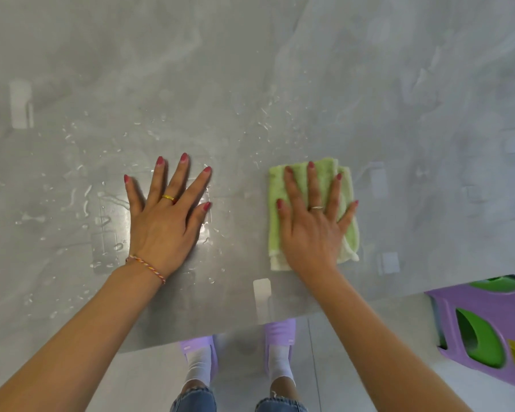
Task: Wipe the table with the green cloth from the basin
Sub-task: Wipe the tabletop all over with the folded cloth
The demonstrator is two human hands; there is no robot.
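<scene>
Right hand (pixel 315 221) pressed flat, fingers spread apart, on the folded green cloth (pixel 347 233), which lies on the grey surface (pixel 280 69) near its front edge. Left hand (pixel 167 215) also flat and splayed, bare on the surface, well left of the cloth. The cloth's long axis runs away from the person. Water droplets (pixel 81 200) lie left of and beyond the cloth, so the wiping stroke probably leads leftward.
</scene>
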